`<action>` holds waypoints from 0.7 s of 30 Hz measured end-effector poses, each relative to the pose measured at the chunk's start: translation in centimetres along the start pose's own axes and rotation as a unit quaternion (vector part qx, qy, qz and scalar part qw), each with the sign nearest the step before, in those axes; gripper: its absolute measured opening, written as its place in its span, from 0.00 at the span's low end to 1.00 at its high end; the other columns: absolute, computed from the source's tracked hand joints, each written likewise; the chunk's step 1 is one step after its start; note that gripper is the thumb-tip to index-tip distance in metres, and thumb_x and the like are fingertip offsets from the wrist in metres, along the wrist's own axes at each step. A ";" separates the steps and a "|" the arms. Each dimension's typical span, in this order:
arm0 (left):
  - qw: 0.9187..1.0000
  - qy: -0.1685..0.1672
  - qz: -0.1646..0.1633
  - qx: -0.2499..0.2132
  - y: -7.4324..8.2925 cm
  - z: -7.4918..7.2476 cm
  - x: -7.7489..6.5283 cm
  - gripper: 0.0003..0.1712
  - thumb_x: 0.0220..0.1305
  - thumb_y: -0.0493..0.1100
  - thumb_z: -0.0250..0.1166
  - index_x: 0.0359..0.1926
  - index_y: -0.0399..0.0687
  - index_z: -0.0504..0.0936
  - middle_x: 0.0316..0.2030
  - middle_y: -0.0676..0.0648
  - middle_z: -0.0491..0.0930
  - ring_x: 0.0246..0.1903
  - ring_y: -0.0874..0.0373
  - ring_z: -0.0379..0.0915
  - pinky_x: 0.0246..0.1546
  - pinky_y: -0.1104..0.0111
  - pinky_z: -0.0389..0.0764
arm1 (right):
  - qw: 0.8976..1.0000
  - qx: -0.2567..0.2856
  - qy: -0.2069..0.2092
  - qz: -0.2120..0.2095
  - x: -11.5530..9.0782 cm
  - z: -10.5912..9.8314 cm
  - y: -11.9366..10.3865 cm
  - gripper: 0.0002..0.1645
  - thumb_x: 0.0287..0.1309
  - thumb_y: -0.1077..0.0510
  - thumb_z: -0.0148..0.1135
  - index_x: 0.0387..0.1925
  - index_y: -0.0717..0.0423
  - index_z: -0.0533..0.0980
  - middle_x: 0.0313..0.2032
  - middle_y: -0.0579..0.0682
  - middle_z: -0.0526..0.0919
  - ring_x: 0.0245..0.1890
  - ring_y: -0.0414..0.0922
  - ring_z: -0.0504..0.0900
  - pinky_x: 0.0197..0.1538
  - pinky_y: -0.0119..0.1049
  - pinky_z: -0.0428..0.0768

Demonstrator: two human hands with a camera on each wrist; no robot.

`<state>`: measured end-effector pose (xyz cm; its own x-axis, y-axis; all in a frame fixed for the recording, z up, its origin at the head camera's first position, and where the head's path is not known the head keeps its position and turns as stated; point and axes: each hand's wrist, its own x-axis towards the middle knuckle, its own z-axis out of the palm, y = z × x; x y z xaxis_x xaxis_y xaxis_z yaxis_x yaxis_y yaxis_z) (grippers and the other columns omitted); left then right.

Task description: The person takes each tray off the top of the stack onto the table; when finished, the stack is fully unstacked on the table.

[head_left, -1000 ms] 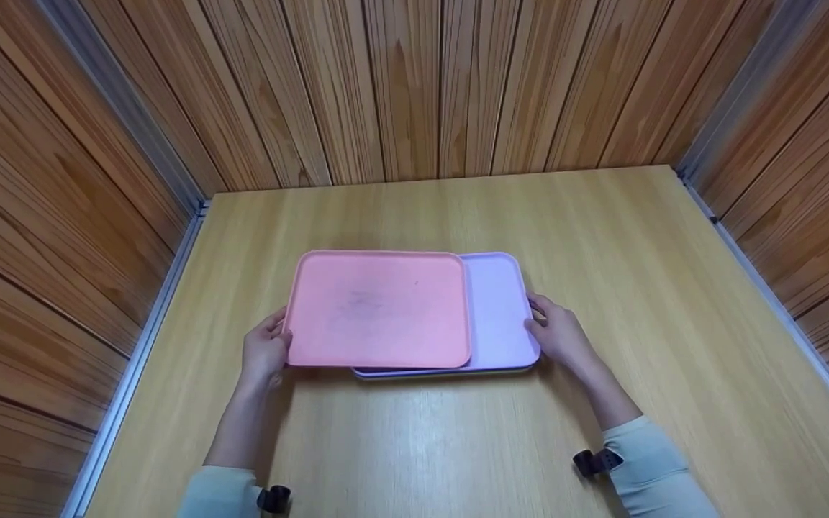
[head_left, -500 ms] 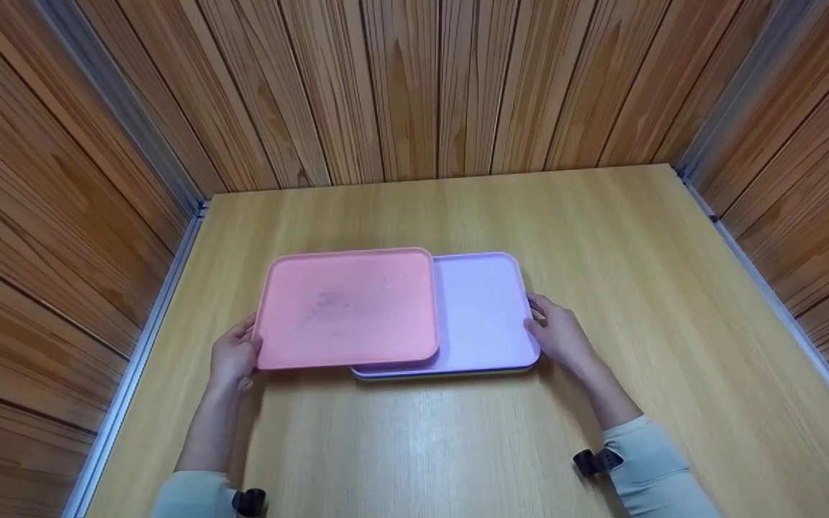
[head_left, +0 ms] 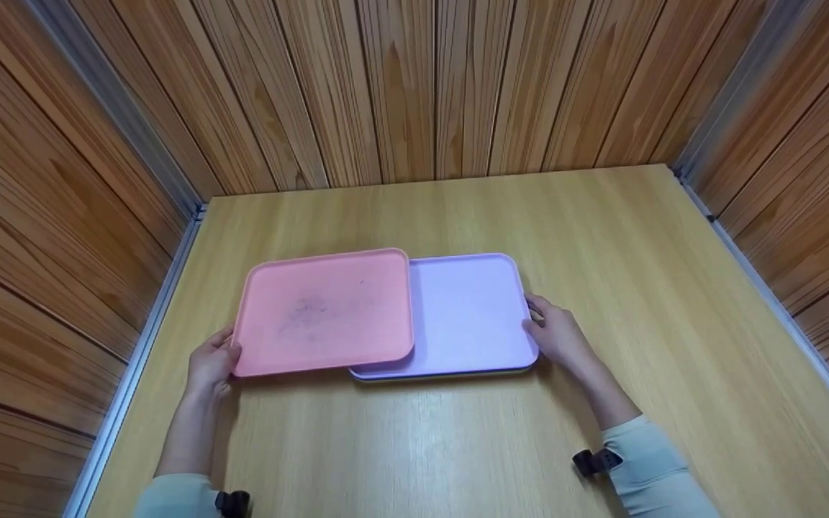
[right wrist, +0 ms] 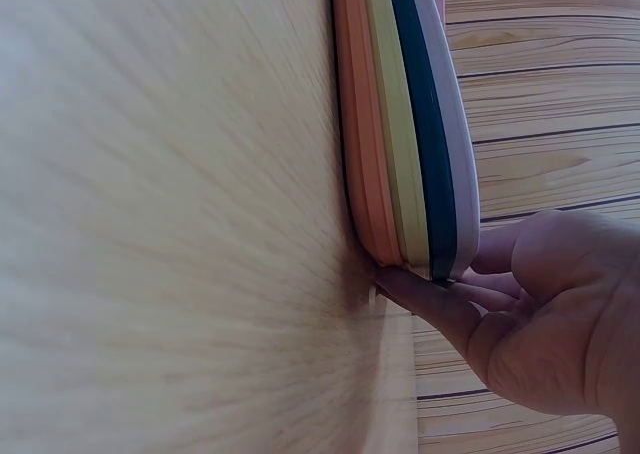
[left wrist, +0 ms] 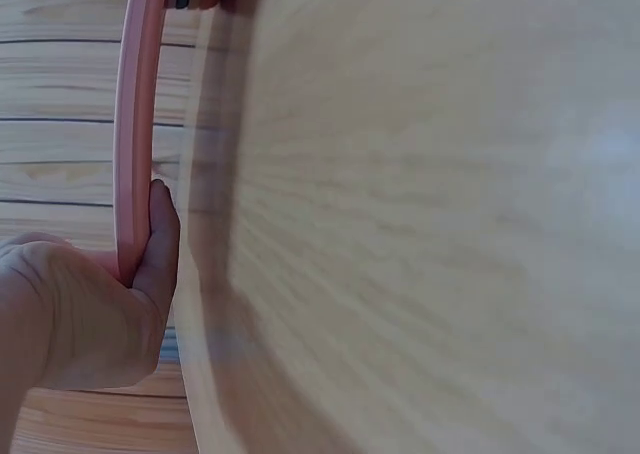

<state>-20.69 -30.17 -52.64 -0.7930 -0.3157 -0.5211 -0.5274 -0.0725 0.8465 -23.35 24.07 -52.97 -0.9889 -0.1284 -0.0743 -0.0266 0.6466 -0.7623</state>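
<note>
My left hand [head_left: 209,365] grips the left edge of a pink tray [head_left: 328,313], which has dark smudges on its face. In the left wrist view this tray is off the table, its rim held between thumb and fingers. Its right part overlaps a purple tray [head_left: 468,316], the top one of a stack. The right wrist view shows a dark teal tray [right wrist: 425,144], a yellow tray [right wrist: 397,144] and an orange tray [right wrist: 362,144] beneath the purple one. My right hand [head_left: 562,337] holds the stack by its right edge, fingers across the rims.
The stack rests on a light wooden table [head_left: 414,439]. Wood-plank walls [head_left: 400,86] rise at the back and both sides. Metal strips [head_left: 137,345] run along the table's side edges. A dark device [head_left: 594,462] sits at each sleeve.
My left hand has drawn the pink tray leftward, tilting it slightly, so more of the purple tray shows. The right hand and the stack have stayed in place.
</note>
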 end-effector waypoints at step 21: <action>0.999 0.003 -0.046 -0.004 -0.3 -4.9 1.8 0.32 0.80 0.39 0.46 0.80 0.59 0.55 0.75 0.42 0.60 0.60 0.53 0.72 0.48 0.70 0.82 | 1.000 -0.001 -0.010 0.017 -0.2 0.0 -0.3 0.34 0.73 0.65 0.52 0.75 0.67 0.57 0.70 0.68 0.65 0.64 0.65 0.72 0.62 0.54 0.75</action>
<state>-20.45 -35.32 -53.24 -0.7391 -0.3132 -0.5963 -0.5957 -0.1094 0.7957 -23.19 23.90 -52.76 -0.9863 -0.1206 -0.1126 0.0070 0.6517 -0.7585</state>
